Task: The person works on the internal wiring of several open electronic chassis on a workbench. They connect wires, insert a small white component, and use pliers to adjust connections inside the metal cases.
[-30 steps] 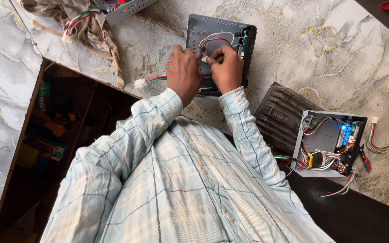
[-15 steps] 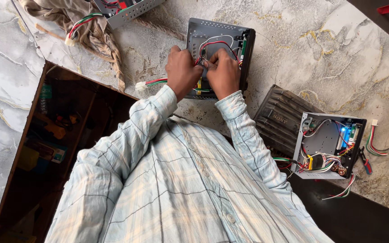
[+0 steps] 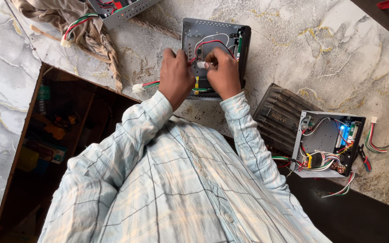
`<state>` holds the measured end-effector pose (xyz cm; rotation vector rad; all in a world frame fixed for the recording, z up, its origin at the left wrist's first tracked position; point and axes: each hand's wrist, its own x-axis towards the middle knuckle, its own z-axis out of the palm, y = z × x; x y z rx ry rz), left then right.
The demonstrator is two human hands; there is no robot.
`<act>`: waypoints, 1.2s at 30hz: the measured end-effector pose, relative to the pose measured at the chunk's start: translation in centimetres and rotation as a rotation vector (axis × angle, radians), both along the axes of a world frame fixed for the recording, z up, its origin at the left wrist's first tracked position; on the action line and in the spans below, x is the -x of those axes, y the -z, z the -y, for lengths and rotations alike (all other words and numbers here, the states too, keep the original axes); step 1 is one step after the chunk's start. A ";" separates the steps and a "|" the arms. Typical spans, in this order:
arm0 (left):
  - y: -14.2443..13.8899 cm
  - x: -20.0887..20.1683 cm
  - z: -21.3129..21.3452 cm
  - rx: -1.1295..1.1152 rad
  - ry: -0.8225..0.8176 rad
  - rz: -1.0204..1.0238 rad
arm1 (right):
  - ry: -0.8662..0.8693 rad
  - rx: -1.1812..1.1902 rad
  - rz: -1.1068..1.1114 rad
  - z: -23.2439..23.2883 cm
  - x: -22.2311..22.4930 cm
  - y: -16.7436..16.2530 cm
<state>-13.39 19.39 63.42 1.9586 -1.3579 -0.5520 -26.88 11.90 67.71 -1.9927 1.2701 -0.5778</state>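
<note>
My left hand (image 3: 175,78) and right hand (image 3: 223,74) pinch thin, floppy, fragile wires (image 3: 205,44) at the white plug (image 3: 201,65).

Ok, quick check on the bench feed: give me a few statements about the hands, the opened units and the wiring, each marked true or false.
1. Both hands, left hand and right hand, work over the open grey metal electronics box. True.
2. The right hand pinches a small white connector. True.
3. The open grey metal electronics box lies on a wooden floor. False: it lies on the marble-patterned worktop.
4. A second opened grey unit with coloured wires lies to the person's right. True.
5. The black ribbed casing is stacked on top of the box under the hands. False: it lies apart, beside the second unit.
</note>
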 end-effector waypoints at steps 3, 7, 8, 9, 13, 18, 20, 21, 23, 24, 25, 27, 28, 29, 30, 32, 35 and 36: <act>-0.6 -0.4 -0.1 -0.024 0.018 0.013 | 0.007 0.010 -0.016 -0.4 -0.1 -0.1; -1.4 -0.1 0.0 -0.042 0.050 0.143 | 0.025 -0.021 0.005 -0.3 -0.1 -0.1; -1.5 -0.1 0.0 -0.041 0.054 0.157 | 0.032 -0.029 0.004 -0.2 -0.1 -0.1; -1.6 0.1 0.1 -0.039 0.057 0.173 | 0.029 -0.022 0.005 -0.1 -0.1 -0.1; -1.4 -0.2 0.2 -0.119 0.077 0.138 | 0.025 -0.020 0.021 -0.2 0.1 0.1; -0.8 -0.7 0.6 -0.083 0.034 0.085 | 0.022 -0.023 0.021 -0.2 0.2 0.4; -0.7 -0.8 0.9 -0.109 0.030 0.091 | 0.021 -0.008 0.013 -0.3 0.2 0.4; -0.7 -0.8 1.2 -0.133 0.026 0.097 | 0.022 -0.012 0.021 -0.3 0.1 0.5; -0.6 -0.7 1.6 -0.220 -0.006 0.055 | 0.023 -0.026 0.037 -0.5 0.2 0.5; -0.7 -0.7 1.8 -0.280 -0.032 0.005 | 0.019 -0.021 0.039 -0.6 0.2 0.5; -0.7 -0.7 2.1 -0.338 -0.057 -0.046 | 0.017 -0.012 0.041 -0.6 0.2 0.4; -0.9 -0.6 2.2 -0.324 -0.072 -0.124 | 0.008 0.038 0.040 -0.6 0.1 0.4; -1.0 -0.5 2.2 -0.318 -0.082 -0.164 | -0.002 0.077 0.037 -0.7 0.0 0.4; -1.1 -0.4 2.2 -0.356 -0.118 -0.214 | -0.014 0.119 0.040 -0.6 -0.1 0.4; -1.3 -0.2 2.1 -0.389 -0.155 -0.255 | 0.010 0.068 0.034 -0.5 -0.3 0.3; -1.5 -0.1 2.0 -0.425 -0.228 -0.322 | 0.052 -0.051 0.016 -0.5 -0.6 0.3; -1.7 0.0 1.8 -0.424 -0.297 -0.471 | 0.111 -0.069 0.035 -0.3 -0.7 0.2; -1.7 0.0 1.8 -0.420 -0.303 -0.541 | 0.123 -0.088 0.033 -0.2 -0.7 0.3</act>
